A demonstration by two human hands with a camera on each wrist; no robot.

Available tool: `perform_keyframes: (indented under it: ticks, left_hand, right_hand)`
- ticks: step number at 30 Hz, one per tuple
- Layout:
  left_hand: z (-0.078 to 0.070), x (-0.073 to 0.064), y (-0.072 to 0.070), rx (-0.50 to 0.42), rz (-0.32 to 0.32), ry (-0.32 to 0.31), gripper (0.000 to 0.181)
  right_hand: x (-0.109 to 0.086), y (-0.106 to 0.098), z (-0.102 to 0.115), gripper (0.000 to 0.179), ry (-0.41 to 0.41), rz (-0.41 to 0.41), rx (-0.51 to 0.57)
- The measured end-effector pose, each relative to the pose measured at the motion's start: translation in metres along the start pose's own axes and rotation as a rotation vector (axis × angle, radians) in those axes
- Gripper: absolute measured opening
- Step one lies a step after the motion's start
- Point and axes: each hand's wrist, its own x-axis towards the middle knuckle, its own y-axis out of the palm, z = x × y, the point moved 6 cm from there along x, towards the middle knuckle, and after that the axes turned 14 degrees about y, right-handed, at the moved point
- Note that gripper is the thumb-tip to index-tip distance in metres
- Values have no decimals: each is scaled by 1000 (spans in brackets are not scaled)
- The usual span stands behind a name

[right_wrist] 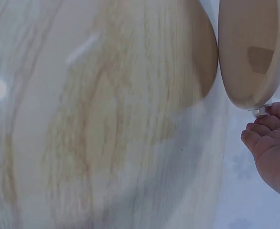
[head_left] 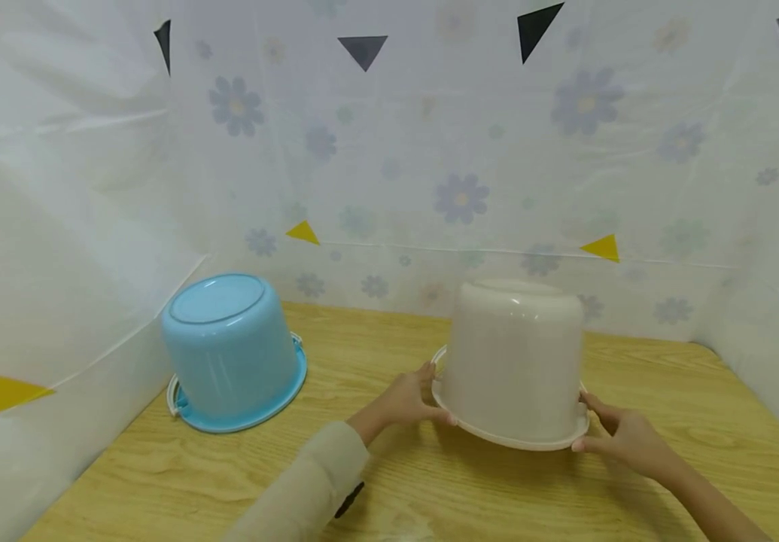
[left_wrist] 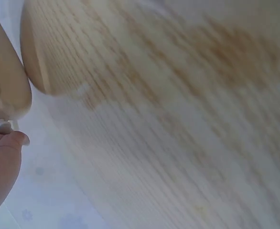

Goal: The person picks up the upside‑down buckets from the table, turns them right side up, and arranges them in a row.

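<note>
A cream-white bucket (head_left: 514, 361) is upside down at the right of the table, its near rim tilted up off the wood. My left hand (head_left: 406, 399) grips the rim on its left side, thumb at the front edge. On the opposite side my right hand (head_left: 629, 440) grips the rim with fingers and thumb. In the right wrist view the bucket's inner wall (right_wrist: 247, 52) shows beside the fingers, with a small handle knob (right_wrist: 260, 113) near the fingertips. The left wrist view shows part of the rim and the left hand (left_wrist: 4, 157) at its edge.
A light blue bucket (head_left: 233, 361) with a white handle stands upside down at the left on the wooden table (head_left: 362, 346). White sheeting with flower prints (head_left: 389, 150) hangs behind and at both sides, bearing black and yellow triangles.
</note>
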Motion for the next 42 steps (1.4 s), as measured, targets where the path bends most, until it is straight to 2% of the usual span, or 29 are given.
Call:
perform_keyframes:
  ticks: [6,14,19,22,26,30,37,42]
  left_hand:
    - [-2,0,-10,-77,-74,24,104]
    - [-7,-2,-14,-172,-154,65,124]
    - [-10,-2,-11,-206,-222,78,118]
    - [-13,-2,-9,-271,-254,65,114]
    - [-19,0,-8,-322,-299,53,106]
    - [-26,4,-13,-330,-366,89,102]
    - [-31,10,-15,-388,-414,132,100]
    - [-51,1,-24,-444,-432,160,98]
  right_hand:
    - [0,-9,5,73,50,-43,63]
    - [1,-12,8,66,69,-74,108]
    - [-1,-14,8,67,104,-119,120]
    - [-3,-17,9,67,137,-169,145]
    - [-6,-23,10,66,167,-215,234]
    - [-6,-27,11,65,178,-214,308]
    - [-3,-30,11,66,157,-225,438]
    - [-3,-30,13,66,128,-234,411]
